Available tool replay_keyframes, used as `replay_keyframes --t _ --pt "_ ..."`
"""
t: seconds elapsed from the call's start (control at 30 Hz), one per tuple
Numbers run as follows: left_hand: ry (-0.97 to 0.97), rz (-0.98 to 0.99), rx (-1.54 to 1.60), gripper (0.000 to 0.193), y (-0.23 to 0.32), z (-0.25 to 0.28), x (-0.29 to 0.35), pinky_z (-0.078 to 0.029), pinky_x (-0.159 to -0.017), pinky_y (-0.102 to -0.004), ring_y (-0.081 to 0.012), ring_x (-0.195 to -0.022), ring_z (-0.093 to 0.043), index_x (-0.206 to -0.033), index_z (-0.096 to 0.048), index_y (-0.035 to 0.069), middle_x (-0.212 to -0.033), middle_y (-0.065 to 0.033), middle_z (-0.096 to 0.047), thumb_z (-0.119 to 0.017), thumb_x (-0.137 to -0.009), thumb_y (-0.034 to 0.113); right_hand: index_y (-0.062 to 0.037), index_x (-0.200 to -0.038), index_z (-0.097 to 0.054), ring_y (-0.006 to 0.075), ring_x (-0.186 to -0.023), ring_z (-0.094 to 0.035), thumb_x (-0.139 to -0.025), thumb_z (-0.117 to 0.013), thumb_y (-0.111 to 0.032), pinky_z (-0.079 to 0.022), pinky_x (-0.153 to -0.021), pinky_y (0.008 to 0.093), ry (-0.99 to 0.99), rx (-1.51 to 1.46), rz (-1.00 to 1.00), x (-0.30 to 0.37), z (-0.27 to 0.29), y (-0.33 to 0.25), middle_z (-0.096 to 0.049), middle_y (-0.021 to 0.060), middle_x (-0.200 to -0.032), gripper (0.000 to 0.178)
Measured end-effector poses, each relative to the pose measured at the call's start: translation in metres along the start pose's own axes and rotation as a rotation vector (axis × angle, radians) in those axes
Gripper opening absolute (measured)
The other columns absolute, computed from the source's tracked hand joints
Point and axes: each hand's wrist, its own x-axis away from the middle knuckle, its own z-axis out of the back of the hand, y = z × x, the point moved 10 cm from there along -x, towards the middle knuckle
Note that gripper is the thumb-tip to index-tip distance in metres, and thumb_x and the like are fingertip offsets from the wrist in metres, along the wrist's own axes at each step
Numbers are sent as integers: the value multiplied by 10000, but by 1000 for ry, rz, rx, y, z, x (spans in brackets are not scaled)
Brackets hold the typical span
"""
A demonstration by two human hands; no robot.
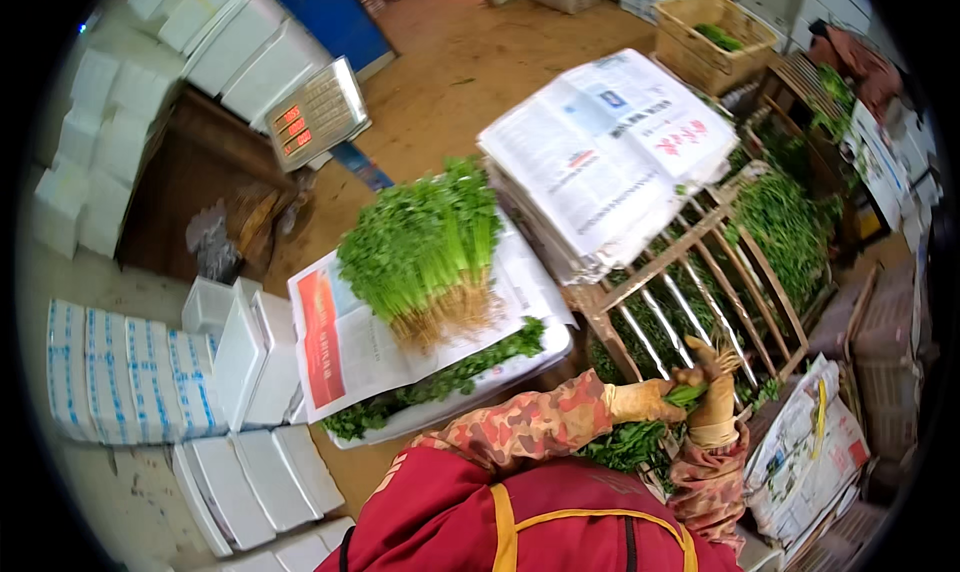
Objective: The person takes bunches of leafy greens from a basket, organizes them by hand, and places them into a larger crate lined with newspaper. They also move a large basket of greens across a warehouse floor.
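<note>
Both my hands wear tan gloves and are close together over a slatted wooden rack [655, 272]. My right hand [713, 397] is closed round a small bunch of leafy greens [686, 394], whose pale roots [735, 360] stick out past the fingers. My left hand [645, 400] is at the leafy side of the same bunch, its fingers curled against it. Loose greens [635, 444] lie below my hands. To the left, a large bundle of rooted greens [430, 247], like coriander or celery, lies on newspaper [345, 347] over a white foam box [555, 347].
A newspaper stack [610, 152] rests on the rack's far end. More greens [785, 222] lie right of the slats. A lit digital scale display [318, 117] stands beyond the bundle. White foam boxes [250, 482] line the left, and a yellow crate [715, 42] stands far right.
</note>
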Motion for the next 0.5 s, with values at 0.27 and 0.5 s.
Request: replay_keyframes --t 0.27,0.5 --pt "363 72 -267 351 28 93 189 -499 -727 -359 -274 -844 -622 -1109 -498 50 -915 -155 -607 -651 -800 117 -32 -1113 -617 138 -686 -559 -960 -555 -306 -497 -737 313 -334 -27 -16 29 -186 21 -543 2 -698 320" --pt "340 357 -1114 340 120 235 428 -497 -757 -422 -323 -833 -648 -1034 -620 83 -841 -130 -638 -595 -703 8 -62 -1159 -656 55 -699 -550 -928 -582 -93 -422 -537 178 -654 389 -151 92 -369 155 -652 3 -820 245"
